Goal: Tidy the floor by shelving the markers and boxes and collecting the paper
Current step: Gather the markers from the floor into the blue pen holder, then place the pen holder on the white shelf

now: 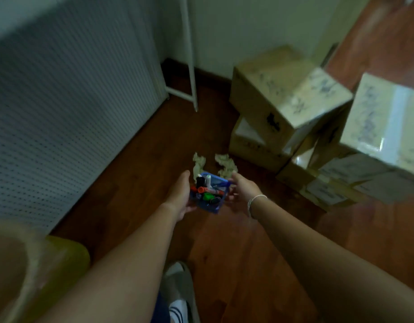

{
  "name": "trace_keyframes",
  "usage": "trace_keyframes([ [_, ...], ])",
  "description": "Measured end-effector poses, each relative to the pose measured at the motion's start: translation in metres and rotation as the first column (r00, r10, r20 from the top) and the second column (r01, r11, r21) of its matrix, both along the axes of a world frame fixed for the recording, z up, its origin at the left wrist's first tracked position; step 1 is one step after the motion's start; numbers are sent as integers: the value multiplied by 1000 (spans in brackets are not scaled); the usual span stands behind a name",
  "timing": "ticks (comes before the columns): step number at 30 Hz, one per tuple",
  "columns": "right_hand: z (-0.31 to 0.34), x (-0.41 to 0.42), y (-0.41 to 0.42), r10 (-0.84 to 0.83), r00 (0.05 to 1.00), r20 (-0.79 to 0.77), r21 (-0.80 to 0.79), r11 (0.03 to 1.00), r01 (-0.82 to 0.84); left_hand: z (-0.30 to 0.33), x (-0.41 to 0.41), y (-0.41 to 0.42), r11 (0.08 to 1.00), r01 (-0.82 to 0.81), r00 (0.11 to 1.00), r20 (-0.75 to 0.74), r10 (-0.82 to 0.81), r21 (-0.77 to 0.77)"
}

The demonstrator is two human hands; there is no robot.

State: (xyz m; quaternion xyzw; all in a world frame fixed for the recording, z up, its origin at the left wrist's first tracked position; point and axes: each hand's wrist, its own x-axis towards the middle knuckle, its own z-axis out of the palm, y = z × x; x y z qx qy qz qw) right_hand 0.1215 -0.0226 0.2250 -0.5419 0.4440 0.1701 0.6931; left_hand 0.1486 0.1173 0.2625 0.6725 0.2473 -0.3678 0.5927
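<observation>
Both arms reach down toward a small blue basket [209,194] of markers [207,191] that sits on the wooden floor [236,252], out in the open boards between the white perforated cabinet [68,117] on the left and the stacked cardboard boxes [289,96] on the right. The left hand [181,194] presses flat against the basket's left side, fingers spread; the right hand [242,188], with a pale bracelet [253,201] at the wrist, is open beside its right rim, and whether it touches cannot be told through the blur. Neither hand has closed. Just beyond the basket lie two crumpled pieces of paper [224,164], near the lowest box.

This looks like the marker step: the basket is about to be gripped from both sides. The next move calls for squeezing evenly and lifting level, since the markers stand loose and could spill. Boxes and paper remain on the floor.
</observation>
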Motion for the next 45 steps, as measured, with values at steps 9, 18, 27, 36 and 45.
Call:
trace_keyframes([
  [9, 241, 68, 55, 97, 911, 400, -56, 995, -81, 214, 49, 62, 991, -101, 907, 402, 127, -85],
  [18, 389, 64, 191, 222, 687, 692, -16, 956, -292, 345, 24, 204, 936, -281, 717, 602, 350, -210],
  [27, 394, 41, 353, 321, 596, 736, 4, 878, -478, 358, -31, 342, 767, -527, 534, 559, 634, -366],
  [36, 367, 2, 506, 467, 558, 686, 67, 723, -688, 326, -79, 480, 577, -737, 359, 519, 776, -352],
  [45, 339, -29, 609, 578, 507, 640, 107, 587, -803, 302, -126, 571, 416, -830, 216, 473, 854, -372],
])
